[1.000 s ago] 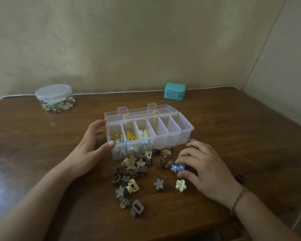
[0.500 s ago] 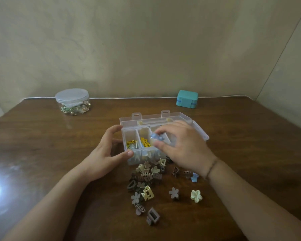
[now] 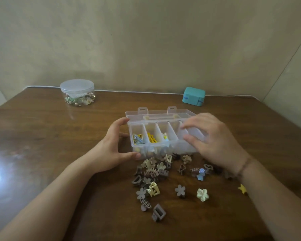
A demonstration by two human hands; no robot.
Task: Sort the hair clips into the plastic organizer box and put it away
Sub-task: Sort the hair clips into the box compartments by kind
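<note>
On a wooden table (image 3: 42, 140), the left hand (image 3: 111, 152) grips the end of the clear organizer box (image 3: 162, 134), likely to steady it, while the right hand (image 3: 214, 143) hovers spread and empty above its right compartments, loose hair clips (image 3: 156, 173) piled just in front.

organizer box (image 3: 153, 145): clear, lid open | hair clips (image 3: 151, 174): heaped before it

Clear organizer box (image 3: 163, 117), yellow clips (image 3: 151, 137) inside. Dark brown wood-grain table (image 3: 42, 136). Loose clips beige, brown, grey; one pale blue (image 3: 201, 174), one cream flower (image 3: 202, 194). Teal case (image 3: 193, 96). Beige wall (image 3: 146, 40).
</note>
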